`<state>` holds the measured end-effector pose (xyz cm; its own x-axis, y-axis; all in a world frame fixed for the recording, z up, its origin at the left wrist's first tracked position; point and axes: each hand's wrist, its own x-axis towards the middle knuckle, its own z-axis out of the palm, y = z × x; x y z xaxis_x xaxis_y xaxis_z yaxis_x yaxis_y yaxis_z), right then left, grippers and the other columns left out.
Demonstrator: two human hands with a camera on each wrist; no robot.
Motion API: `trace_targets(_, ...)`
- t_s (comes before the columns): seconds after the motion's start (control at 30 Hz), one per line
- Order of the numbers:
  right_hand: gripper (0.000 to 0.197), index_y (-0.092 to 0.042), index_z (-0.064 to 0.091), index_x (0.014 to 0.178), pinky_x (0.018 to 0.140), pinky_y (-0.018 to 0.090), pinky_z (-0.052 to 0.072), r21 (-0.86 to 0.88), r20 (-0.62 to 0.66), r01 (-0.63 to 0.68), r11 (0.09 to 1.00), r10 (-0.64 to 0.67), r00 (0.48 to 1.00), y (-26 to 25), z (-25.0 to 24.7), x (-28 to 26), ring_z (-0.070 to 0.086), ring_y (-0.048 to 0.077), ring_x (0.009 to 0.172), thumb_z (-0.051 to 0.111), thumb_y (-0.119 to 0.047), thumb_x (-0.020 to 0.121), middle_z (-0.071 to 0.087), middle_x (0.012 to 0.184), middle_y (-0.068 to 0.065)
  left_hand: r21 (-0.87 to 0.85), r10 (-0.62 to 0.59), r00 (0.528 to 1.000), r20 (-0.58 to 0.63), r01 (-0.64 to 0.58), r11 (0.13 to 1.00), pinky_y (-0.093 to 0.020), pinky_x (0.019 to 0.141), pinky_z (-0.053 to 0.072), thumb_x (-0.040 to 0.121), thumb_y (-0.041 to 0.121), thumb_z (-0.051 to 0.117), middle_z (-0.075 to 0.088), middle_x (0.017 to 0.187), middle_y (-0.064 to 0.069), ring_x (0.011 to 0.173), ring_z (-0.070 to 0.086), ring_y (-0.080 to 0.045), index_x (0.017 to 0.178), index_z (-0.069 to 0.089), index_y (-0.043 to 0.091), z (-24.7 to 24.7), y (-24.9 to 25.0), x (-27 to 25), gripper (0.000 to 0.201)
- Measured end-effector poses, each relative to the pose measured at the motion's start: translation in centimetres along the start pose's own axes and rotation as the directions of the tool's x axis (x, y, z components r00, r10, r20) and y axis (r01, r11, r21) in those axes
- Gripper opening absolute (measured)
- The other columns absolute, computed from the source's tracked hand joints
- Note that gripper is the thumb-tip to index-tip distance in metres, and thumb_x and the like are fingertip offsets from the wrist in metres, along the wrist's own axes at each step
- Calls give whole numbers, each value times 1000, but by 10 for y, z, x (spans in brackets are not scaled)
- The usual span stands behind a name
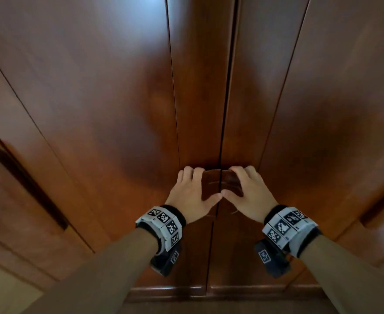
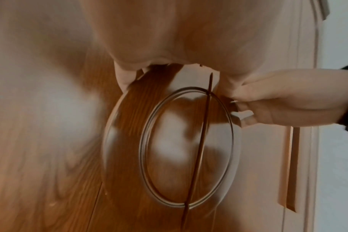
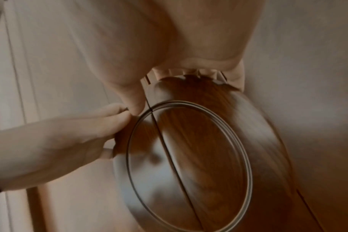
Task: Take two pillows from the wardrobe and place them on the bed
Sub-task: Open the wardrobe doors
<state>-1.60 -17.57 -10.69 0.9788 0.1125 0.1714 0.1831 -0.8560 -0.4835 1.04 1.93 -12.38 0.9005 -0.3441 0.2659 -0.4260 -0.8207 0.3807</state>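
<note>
The brown wooden wardrobe [image 1: 118, 98] fills the head view with both middle doors closed; a dark seam [image 1: 226, 98] runs between them. A round wooden handle [image 1: 222, 184], split along that seam, sits at hand height. My left hand [image 1: 192, 190] grips its left half, fingers curled over the upper edge and thumb under. My right hand [image 1: 252, 191] grips the right half the same way. The thumbs nearly touch. The left wrist view shows the handle [image 2: 169, 141] with its ring groove and my right hand [image 2: 278, 102] beside it. No pillows are visible.
A neighbouring wardrobe panel on the left carries a long dark recessed grip [image 1: 28, 177]. The wardrobe's plinth [image 1: 186, 291] runs along the bottom, close to my body. A pale wall [image 2: 338, 157] borders the wardrobe on the right in the left wrist view.
</note>
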Motion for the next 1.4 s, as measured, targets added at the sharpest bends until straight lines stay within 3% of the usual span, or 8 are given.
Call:
trace_targets(0.2,56,-30,33,137,98,35,36,58,58,19,998,-23,998,8,-7,2,39,26,120,59,-35,88,40,123,4,-61,-149,989,13,149,987,-40,98,42,84,59,58,43,120,-6,117,43,-27,133,40,20,-4,11,-2,65)
trace_targets(0.4,50,-29,39,136,91,34,41,120,63,-76,990,68,996,2,-13,-1,47,28,117,56,-29,89,43,126,6,-72,-225,972,71,230,971,-43,98,44,85,56,58,47,120,-7,116,49,-31,133,41,24,-18,22,-14,61)
trace_targets(0.57,46,-29,44,131,94,43,47,122,46,-151,981,146,988,-10,-16,-23,53,30,112,57,-33,87,46,123,7,-74,-222,968,118,231,970,-45,98,45,87,58,55,46,124,-9,115,53,-32,138,39,24,-26,26,-33,64)
trace_targets(0.7,43,-28,46,123,89,40,48,99,31,-189,977,187,982,-20,-18,-53,53,28,106,61,-41,84,46,116,4,-56,-197,963,185,210,976,-40,90,46,89,58,52,46,125,-7,110,56,-32,141,37,25,-37,25,-44,64)
trace_targets(0.87,54,-25,46,112,87,38,48,85,-77,-238,967,245,967,-30,-19,-118,48,20,102,65,-59,75,46,109,0,-76,-128,985,118,137,988,-43,97,45,88,58,55,47,127,-8,119,50,-32,135,40,21,-36,21,-81,61)
trace_targets(1.0,63,-20,47,104,84,36,47,87,-182,-324,942,335,924,-32,-27,-184,49,19,97,67,-68,68,49,106,-1,-102,-106,994,26,108,989,-48,96,47,84,63,56,49,118,-6,114,50,-30,125,45,18,-36,18,-123,62)
trace_targets(1.27,59,-15,46,80,57,34,40,246,-293,-502,829,557,777,-5,-79,-308,56,23,74,71,-66,65,57,82,4,-90,-173,968,-181,158,983,-47,95,48,69,80,55,55,113,-8,109,54,-30,116,49,13,-37,18,-203,82)
trace_targets(1.4,74,-15,59,100,78,43,54,225,-266,-577,785,619,739,13,-109,-352,63,26,87,67,-76,59,67,94,6,-130,-209,956,-208,185,974,-49,97,48,68,75,60,56,115,-10,111,54,-33,117,51,13,-41,15,-221,79)
